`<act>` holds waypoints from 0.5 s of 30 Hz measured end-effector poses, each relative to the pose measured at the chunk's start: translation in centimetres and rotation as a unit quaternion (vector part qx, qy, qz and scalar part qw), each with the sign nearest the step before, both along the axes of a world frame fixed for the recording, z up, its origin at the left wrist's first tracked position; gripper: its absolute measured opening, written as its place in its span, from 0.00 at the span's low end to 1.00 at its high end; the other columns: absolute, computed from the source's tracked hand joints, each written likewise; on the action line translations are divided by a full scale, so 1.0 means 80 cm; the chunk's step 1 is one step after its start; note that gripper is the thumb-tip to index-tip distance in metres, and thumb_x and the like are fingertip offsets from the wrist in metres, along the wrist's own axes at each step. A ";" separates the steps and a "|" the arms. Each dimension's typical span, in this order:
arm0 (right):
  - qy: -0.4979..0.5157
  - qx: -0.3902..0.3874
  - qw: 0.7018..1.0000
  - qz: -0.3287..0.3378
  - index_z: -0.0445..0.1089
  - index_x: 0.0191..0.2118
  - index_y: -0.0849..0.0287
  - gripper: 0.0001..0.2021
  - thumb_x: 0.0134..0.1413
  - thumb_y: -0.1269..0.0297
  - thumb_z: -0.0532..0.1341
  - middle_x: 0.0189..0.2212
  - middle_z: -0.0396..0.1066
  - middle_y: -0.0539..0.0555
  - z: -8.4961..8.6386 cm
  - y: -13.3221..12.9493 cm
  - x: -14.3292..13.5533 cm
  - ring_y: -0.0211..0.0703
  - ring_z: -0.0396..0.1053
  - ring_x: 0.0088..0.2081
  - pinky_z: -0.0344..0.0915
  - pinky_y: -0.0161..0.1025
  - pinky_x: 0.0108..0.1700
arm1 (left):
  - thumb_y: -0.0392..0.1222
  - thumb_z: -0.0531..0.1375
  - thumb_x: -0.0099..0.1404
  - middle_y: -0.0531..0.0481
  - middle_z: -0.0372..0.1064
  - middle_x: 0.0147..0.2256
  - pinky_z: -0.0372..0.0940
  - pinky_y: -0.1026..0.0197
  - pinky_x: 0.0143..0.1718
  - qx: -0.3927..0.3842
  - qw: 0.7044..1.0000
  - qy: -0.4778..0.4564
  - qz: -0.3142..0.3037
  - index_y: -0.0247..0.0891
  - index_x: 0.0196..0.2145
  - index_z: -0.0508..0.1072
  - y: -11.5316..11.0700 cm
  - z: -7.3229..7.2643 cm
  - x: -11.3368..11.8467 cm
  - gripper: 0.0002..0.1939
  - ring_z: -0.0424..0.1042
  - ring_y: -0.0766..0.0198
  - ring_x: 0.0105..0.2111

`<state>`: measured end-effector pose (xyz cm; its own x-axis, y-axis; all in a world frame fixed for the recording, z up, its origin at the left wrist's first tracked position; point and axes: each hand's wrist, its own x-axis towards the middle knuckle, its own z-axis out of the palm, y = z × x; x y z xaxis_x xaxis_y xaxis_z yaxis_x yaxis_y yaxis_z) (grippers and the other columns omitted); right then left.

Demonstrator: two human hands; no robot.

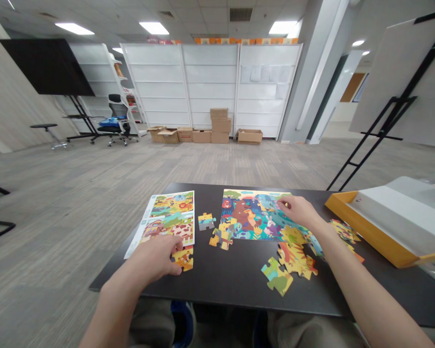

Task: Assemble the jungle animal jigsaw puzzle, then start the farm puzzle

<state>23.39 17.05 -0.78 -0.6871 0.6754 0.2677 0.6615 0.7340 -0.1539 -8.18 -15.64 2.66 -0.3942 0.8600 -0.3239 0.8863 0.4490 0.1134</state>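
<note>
My left hand (163,253) rests at the lower edge of a printed picture sheet (166,212), its fingers apart on an orange puzzle piece (185,260). Over the upper right of a colourful animal picture board (246,220) is my right hand (293,208), thumb and fingertips pressed together; whatever they may hold is too small to make out. Between sheet and board lie a blue-grey piece (206,221) and some joined pieces (224,234). A green piece (277,277) and several yellow-orange pieces (297,260) lie below the board's right side, partly overlapping.
On the right of the black table (217,280) stands an open yellow and white box (380,227), with more pieces (344,231) between it and my right forearm. Beyond the table are cardboard boxes (221,130), an office chair (116,121) and a whiteboard on a black stand (398,82).
</note>
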 end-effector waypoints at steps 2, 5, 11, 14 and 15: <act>0.000 -0.001 1.000 0.000 0.78 0.37 0.55 0.14 0.62 0.60 0.54 0.34 0.80 0.55 -0.001 0.001 0.000 0.45 0.73 0.33 0.58 0.37 0.33 | 0.45 0.68 0.48 0.47 0.78 0.43 0.64 0.55 0.39 0.006 1.000 -0.002 -0.001 0.44 0.39 0.77 -0.002 0.002 0.002 0.18 0.76 0.46 0.44; 0.002 -0.003 1.000 0.001 0.78 0.37 0.55 0.14 0.61 0.60 0.55 0.34 0.80 0.55 -0.003 0.002 0.000 0.44 0.72 0.32 0.58 0.36 0.32 | 0.45 0.69 0.46 0.48 0.78 0.44 0.64 0.56 0.40 0.009 1.000 -0.016 0.007 0.46 0.43 0.77 -0.005 0.001 0.003 0.24 0.76 0.48 0.44; -0.001 -0.002 1.000 0.007 0.78 0.36 0.54 0.14 0.62 0.59 0.55 0.33 0.80 0.54 -0.006 0.004 -0.001 0.44 0.73 0.32 0.58 0.36 0.32 | 0.44 0.69 0.48 0.45 0.76 0.48 0.65 0.53 0.47 0.012 1.000 -0.015 0.001 0.46 0.48 0.77 -0.008 -0.002 0.007 0.27 0.74 0.45 0.49; -0.010 -0.009 1.000 0.005 0.78 0.37 0.54 0.14 0.62 0.58 0.54 0.33 0.79 0.53 -0.006 0.005 -0.001 0.44 0.73 0.33 0.57 0.36 0.32 | 0.43 0.68 0.48 0.43 0.73 0.49 0.65 0.52 0.49 0.029 0.999 -0.019 -0.027 0.43 0.44 0.78 -0.008 -0.005 0.009 0.23 0.73 0.46 0.50; -0.011 -0.010 1.000 0.004 0.78 0.37 0.54 0.14 0.62 0.58 0.54 0.33 0.79 0.53 -0.005 0.004 -0.001 0.44 0.73 0.33 0.57 0.36 0.32 | 0.43 0.67 0.48 0.43 0.72 0.49 0.65 0.53 0.49 0.037 0.998 -0.022 -0.036 0.42 0.43 0.78 -0.009 -0.006 0.010 0.21 0.72 0.46 0.50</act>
